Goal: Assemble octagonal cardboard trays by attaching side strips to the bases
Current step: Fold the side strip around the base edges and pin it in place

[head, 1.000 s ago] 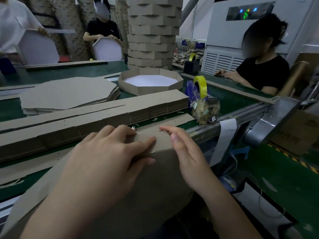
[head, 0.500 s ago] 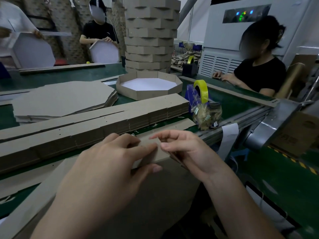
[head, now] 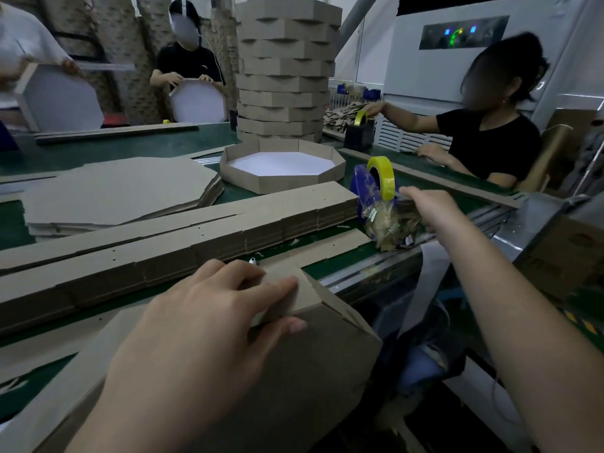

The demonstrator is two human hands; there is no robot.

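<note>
My left hand (head: 202, 328) grips the brown side strip (head: 304, 291) folded over the edge of an octagonal cardboard base (head: 294, 374), fingers on top and thumb on the base's face. The base stands tilted against the near table edge. My right hand (head: 431, 207) is stretched out to the blue tape dispenser (head: 364, 188) with its yellow tape roll (head: 382, 174). Its fingertips are by the roll, mostly hidden behind the hand. A finished octagonal tray (head: 294, 183) with a white floor lies further back.
A stack of flat side strips (head: 196, 237) and a pile of flat bases (head: 114, 191) lie on the green table. A clear bag of scraps (head: 389, 223) sits by the dispenser. A tall tower of trays (head: 284, 67) stands behind. Three people work around the table.
My right hand left the strip's end and reached forward and right to the tape dispenser. My left hand stayed gripping the strip on the base.
</note>
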